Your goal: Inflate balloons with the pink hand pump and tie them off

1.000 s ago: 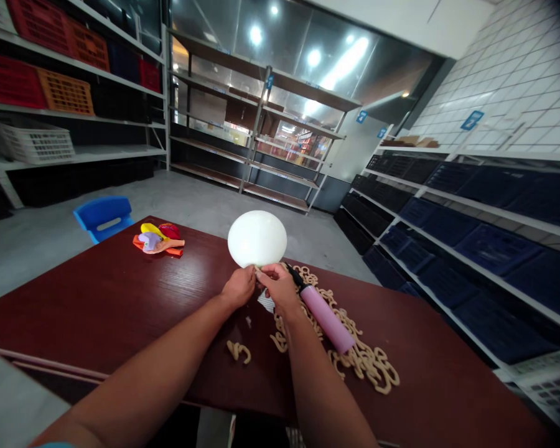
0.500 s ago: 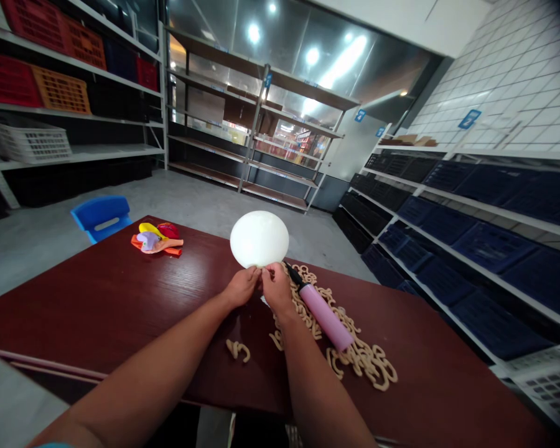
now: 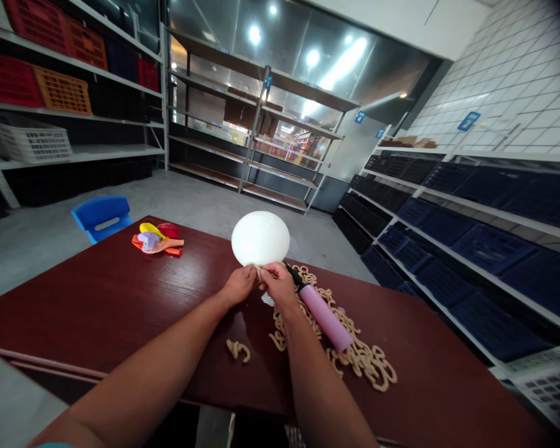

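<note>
nudged slightly toward three o'clock, the white balloon (image 3: 260,238) sits at twelve o'clock from the joint grip, left hand (image 3: 241,284) and right hand (image 3: 280,284) pinched together at its neck.

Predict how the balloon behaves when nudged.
The balloon is likely light for its size, being blown up round. Its smooth, taut-looking skin may be slippery and easily burst. With left hand and right hand only at its near end, it would probably wobble.

Right of the balloon (image 3: 260,238), a pump (image 3: 327,317) lies on curls (image 3: 364,359) on the table (image 3: 98,292), a balloon pile (image 3: 152,241) lying left.
</note>
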